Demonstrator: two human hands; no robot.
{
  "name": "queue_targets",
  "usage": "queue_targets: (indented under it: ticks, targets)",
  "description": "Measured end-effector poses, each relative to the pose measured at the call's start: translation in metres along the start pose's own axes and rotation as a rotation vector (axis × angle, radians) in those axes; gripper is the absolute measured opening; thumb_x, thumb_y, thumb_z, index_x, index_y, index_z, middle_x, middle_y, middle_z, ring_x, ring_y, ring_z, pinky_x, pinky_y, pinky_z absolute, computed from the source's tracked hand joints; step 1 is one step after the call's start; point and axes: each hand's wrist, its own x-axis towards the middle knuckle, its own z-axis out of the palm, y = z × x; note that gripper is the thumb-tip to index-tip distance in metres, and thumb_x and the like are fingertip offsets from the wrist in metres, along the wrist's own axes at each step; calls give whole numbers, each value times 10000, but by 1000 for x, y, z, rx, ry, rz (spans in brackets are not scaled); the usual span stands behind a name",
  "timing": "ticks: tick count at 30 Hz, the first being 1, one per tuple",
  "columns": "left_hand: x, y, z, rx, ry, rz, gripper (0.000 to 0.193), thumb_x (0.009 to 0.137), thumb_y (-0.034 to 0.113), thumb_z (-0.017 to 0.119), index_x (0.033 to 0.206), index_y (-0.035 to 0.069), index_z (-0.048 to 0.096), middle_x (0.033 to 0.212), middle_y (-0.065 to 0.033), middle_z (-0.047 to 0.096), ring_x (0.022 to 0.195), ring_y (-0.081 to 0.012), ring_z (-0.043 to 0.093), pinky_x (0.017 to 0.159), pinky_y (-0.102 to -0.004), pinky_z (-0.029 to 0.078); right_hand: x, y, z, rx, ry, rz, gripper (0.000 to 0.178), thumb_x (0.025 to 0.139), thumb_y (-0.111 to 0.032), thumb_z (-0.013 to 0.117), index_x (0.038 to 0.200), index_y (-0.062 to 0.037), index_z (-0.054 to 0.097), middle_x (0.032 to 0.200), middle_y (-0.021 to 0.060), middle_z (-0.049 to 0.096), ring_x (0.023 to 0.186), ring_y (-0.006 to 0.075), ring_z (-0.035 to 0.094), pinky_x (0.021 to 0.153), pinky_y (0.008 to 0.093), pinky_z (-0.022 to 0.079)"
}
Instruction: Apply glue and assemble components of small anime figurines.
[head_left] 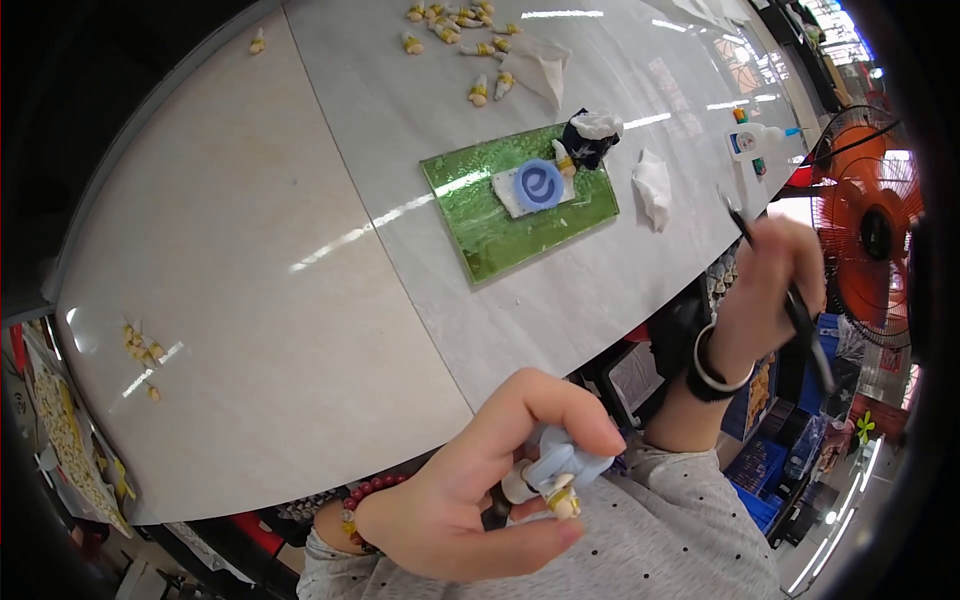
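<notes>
Close to my body, my left hand (455,495) is closed around a small figurine (564,500) with yellow and white parts and a light blue piece. Its fingers and thumb hide much of the figurine. Off to the right, my right hand (775,275) grips a slim black pen-like tool (808,335) with a thin tip pointing toward the table; motion blurs this hand, and the tool's exact kind is unclear. On the table, a green glossy board (475,240) bears a round blue dish (539,185) on a white pad, with another small figurine (563,160) beside it.
A dark blue pot with white tissue (592,138) stands at the board's far corner. Crumpled tissue (653,190) lies to its right. Farther off are a white glue bottle (752,142) and an orange fan (875,230). Several figurines (445,32) lie at the back, others (142,345) at left.
</notes>
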Motion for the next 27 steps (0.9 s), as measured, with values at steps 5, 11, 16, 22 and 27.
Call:
queue_targets:
  ticks: [5,11,16,22,27]
  targets:
    - [-2,4,0,30,-26,-9,443,764,8,542,1150,27,326,1026,-32,382,790,-25,370,684,-173,325,33,30,11,-442,-298,-21,338,727,33,534,1049,-67,556,882,79,561,751,172,523,591,257,403]
    - [0,2,3,-150,31,129,502,730,-45,490,1179,36,281,1149,-94,342,860,-70,374,736,-201,324,36,37,14,-508,-349,-137,515,693,133,368,1141,-71,518,1014,156,544,920,278,497,793,316,396]
    - [4,0,4,-103,41,267,558,666,-33,515,1172,43,291,1253,-185,285,904,-111,399,769,-223,337,0,-12,3,149,4,-38,164,680,45,495,829,32,562,832,112,535,733,149,478,607,224,361]
    - [16,-4,5,260,77,400,752,635,-1,558,1279,28,171,1305,-208,210,865,-154,451,676,-236,389,-30,-51,33,754,-862,145,306,620,-94,727,879,-4,590,1032,143,430,784,196,508,695,270,421]
    - [-5,29,27,515,241,10,919,682,17,656,1335,47,10,1362,-193,53,1051,-248,462,769,-326,430,-34,-38,31,861,-685,140,251,634,-88,718,807,21,574,851,114,551,744,198,520,666,279,410]
